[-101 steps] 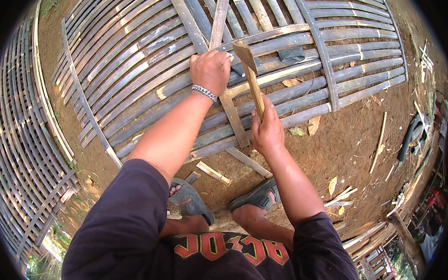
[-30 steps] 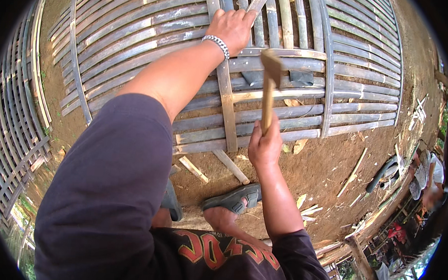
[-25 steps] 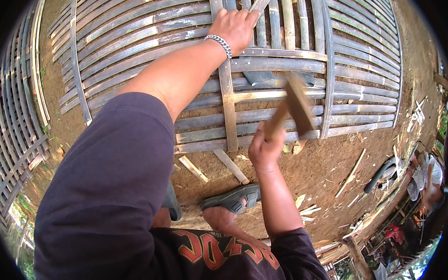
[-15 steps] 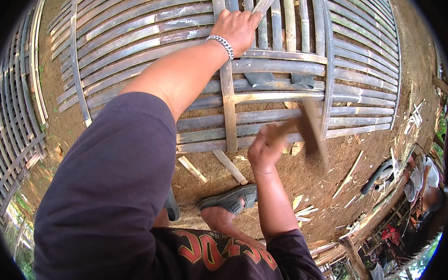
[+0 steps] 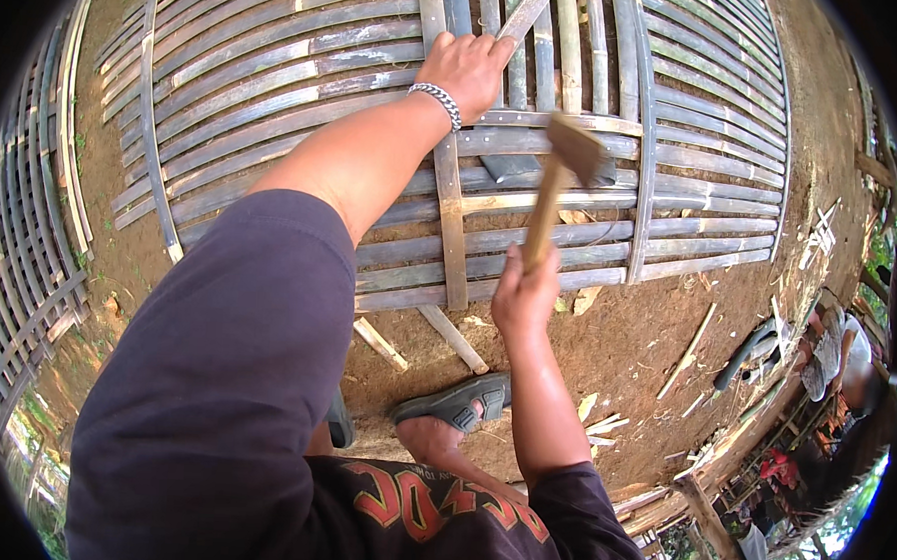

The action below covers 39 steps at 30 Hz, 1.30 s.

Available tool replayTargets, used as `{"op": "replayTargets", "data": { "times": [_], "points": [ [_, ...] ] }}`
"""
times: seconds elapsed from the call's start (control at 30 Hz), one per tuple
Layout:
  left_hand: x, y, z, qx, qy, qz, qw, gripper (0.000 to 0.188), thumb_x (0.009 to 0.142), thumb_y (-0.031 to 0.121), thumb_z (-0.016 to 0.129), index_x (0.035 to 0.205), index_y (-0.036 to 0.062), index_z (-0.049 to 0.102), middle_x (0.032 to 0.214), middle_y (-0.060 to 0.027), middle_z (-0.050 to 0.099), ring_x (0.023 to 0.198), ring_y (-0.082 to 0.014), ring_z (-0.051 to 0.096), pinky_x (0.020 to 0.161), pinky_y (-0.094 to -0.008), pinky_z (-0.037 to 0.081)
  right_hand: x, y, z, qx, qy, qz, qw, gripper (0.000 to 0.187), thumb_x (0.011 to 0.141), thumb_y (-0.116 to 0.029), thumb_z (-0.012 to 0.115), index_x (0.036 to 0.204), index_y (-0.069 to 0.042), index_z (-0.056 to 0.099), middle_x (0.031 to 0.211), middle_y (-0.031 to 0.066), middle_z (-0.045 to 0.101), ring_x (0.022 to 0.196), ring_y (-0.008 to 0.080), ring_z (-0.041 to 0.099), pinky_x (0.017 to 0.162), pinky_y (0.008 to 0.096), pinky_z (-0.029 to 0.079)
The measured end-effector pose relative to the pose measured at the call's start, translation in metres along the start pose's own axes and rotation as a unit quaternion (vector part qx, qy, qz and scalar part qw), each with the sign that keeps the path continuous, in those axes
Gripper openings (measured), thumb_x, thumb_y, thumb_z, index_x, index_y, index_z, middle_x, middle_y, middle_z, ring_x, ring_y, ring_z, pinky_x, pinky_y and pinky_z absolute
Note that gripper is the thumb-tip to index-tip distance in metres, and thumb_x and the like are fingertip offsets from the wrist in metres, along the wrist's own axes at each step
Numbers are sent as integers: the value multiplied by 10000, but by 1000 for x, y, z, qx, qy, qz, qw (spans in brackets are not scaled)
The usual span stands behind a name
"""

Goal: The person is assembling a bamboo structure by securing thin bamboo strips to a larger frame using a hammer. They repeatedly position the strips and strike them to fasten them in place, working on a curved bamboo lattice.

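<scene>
My right hand [image 5: 526, 295] is closed around the wooden handle of a hammer [image 5: 542, 219], its head raised over the near part of a bamboo slat panel [image 5: 369, 275]. Farther up, my left hand [image 5: 466, 73], a chain bracelet at its wrist, is closed around the lower end of a slanting bamboo strip [image 5: 528, 10]. That strip lies across the upright slats in the panel's middle. The grip hides the strip's near end. Two dark flat pieces lie among the slats below the middle frame; the hammer head partly covers the right one [image 5: 605, 173].
Another bamboo lattice [image 5: 31, 212] stands at the far left. Loose bamboo offcuts [image 5: 688, 351] lie on the bare soil by my sandalled foot [image 5: 453, 405]. At the right edge are another person [image 5: 850, 358], a dark curved object [image 5: 743, 355] and a wooden post [image 5: 713, 527].
My right hand has swung the hammer upward and to the left, its head now turned up. My left hand keeps its hold on the strip, shifted slightly in view.
</scene>
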State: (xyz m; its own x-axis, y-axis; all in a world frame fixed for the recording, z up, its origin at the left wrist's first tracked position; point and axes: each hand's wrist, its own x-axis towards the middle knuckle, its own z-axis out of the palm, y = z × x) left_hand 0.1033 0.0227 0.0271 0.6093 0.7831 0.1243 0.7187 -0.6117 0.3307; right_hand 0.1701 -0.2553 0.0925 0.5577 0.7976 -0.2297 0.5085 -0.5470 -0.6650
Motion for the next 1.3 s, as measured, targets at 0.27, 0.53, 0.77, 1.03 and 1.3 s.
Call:
{"op": "replayTargets", "data": {
  "times": [0.27,0.53,0.77,1.03,1.3],
  "points": [
    [0,1,-4,-7,-35,-8,999,385,974,150,477,1353,117,542,1094,-85,672,1040,-257,642,914,-428,411,0,-6,-10,-138,-114,27,983,264,992,-148,587,1166,9,465,865,318,660,798,536,643,678,581,506],
    [3,3,-5,-20,-29,-16,999,377,972,161,489,1342,116,549,1120,-79,685,1077,-247,642,933,-432,412,-35,29,-106,-122,-12,99,988,266,992,-179,624,1162,-15,501,864,249,667,781,386,697,650,484,536],
    [18,-4,-15,-91,-109,-61,988,417,987,179,485,1401,146,521,1342,-92,639,1231,-264,606,1020,-478,410,-194,29,-326,-320,11,221,921,328,1009,-164,588,1262,5,465,958,277,651,851,448,663,677,517,509],
    [-21,-43,-10,-294,145,-251,911,323,1015,207,486,1233,48,664,1089,-153,719,1007,-289,695,894,-423,529,-260,114,-331,-347,63,202,913,364,1000,-180,567,1314,-21,472,1189,281,600,1049,492,595,854,558,489],
    [-116,24,-36,-619,63,-536,570,262,991,117,532,1221,44,633,865,-16,630,673,-132,577,667,-334,495,-247,248,-206,-229,116,209,944,542,890,-94,674,1382,-48,452,1211,249,552,1116,466,562,928,514,481]
  ]
}}
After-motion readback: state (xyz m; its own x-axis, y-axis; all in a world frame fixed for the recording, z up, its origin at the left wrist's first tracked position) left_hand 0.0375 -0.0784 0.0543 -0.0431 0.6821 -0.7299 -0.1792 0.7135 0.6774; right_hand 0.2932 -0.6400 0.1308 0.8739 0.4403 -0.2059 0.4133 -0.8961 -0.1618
